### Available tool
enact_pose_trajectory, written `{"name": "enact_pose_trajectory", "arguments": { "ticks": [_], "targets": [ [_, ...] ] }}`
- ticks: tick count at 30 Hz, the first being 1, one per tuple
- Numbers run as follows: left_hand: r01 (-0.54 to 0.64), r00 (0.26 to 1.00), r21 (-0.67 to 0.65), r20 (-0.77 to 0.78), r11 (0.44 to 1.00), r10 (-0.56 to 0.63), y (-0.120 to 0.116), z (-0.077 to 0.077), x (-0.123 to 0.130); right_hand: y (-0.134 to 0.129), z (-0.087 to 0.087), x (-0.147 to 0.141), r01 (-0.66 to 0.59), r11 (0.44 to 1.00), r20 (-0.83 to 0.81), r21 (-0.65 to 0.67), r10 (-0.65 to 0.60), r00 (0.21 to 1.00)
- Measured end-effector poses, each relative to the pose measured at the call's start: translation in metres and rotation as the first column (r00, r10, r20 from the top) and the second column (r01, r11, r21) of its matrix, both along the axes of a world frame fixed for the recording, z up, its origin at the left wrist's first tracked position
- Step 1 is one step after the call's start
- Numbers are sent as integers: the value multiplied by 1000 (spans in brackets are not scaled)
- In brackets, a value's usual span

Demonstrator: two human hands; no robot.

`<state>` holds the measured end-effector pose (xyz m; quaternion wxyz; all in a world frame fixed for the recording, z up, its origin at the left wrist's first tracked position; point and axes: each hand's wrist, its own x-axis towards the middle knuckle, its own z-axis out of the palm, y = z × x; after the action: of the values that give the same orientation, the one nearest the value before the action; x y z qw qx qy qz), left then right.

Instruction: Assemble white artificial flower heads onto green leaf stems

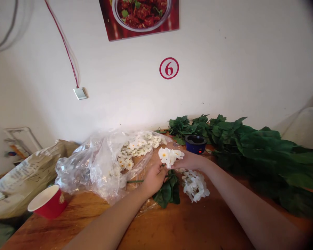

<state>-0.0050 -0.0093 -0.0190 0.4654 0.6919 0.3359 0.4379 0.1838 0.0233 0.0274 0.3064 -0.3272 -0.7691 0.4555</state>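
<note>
My left hand (154,177) is closed round a green stem (134,181) with dark green artificial leaves (169,191), which hang below the fingers. Just above it, a white artificial flower cluster (169,156) with yellow centres stands between my two hands. My right hand (187,161) reaches in from the other side and meets the left, its fingers closed at the base of this cluster and partly hidden behind it. Under my right wrist, another bunch of white flowers (195,185) lies on the wooden table (193,225).
Behind my right hand stands a small blue pot (195,144) with a lit red light. Long leafy stems (250,149) cover the table's right side. A clear plastic bag (99,163) with white flowers (138,146) spreads at left, near a red paper cup (49,202). A white wall (214,76) rises behind.
</note>
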Motion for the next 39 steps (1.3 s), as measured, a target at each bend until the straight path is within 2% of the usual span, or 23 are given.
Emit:
{"name": "enact_pose_trajectory", "arguments": {
  "ticks": [4,10,15,17,21,27,32,36,39],
  "targets": [
    [4,1000,-12,-29,1000,-4,0,0,0,3,-5,-9,77,996,-174,45,-68,982],
    [13,997,4,-72,1000,-13,0,1,-1,-1,-4,-9,131,981,-123,143,-114,986],
    [-33,985,72,-167,997,45,0,3,-3,-5,-2,-7,46,952,-87,302,-21,996],
    [-30,984,94,-172,995,46,-1,4,-3,-9,3,-6,28,917,-74,397,2,997],
    [-7,991,49,-134,999,13,-1,4,-3,-16,14,-4,-43,853,25,520,35,999],
    [7,993,-32,-121,999,-10,1,1,-5,-16,16,-5,-25,815,115,578,-51,992],
    [33,995,-54,-91,998,-38,2,0,-2,-17,15,-5,38,780,100,625,-128,987],
    [53,996,-80,-62,995,-58,1,2,0,-17,16,-3,69,789,117,610,-176,977],
    [58,993,-63,-103,996,-64,0,5,-2,-16,15,-5,92,797,122,597,-203,972]
  ]
}}
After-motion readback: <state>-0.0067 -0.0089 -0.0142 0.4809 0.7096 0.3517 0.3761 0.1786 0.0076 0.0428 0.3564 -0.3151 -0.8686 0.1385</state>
